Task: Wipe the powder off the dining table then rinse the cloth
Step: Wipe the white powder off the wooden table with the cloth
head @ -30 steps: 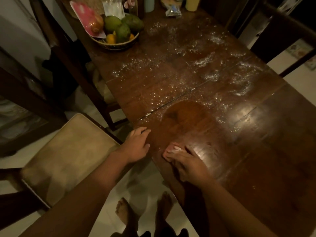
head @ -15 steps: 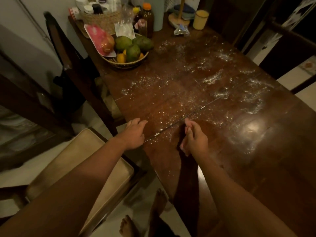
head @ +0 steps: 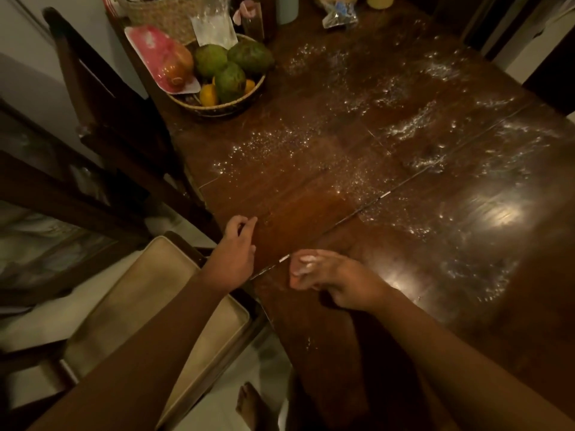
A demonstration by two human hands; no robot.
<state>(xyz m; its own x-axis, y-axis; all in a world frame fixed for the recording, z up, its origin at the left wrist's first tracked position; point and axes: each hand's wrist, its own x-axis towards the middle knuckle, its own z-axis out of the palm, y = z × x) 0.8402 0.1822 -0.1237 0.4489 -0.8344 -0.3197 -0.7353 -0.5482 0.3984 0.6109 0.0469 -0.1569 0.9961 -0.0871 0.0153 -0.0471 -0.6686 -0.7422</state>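
Wiping powder (head: 401, 129) off the dining table (head: 466, 306)

Our right hand (head: 339, 279) clamps a pale cloth (head: 303, 262) against the wood; our left hand (head: 235, 253), fingers loosely curled and empty, rests at the table edge.

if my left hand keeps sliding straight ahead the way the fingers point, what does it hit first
Probably the scattered powder first; the left hand points up the table across bare wood. The fruit basket lies beyond it, though depth is unclear.

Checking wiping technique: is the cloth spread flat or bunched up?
Bunched: only a pale wad of cloth shows at the right hand fingertips.
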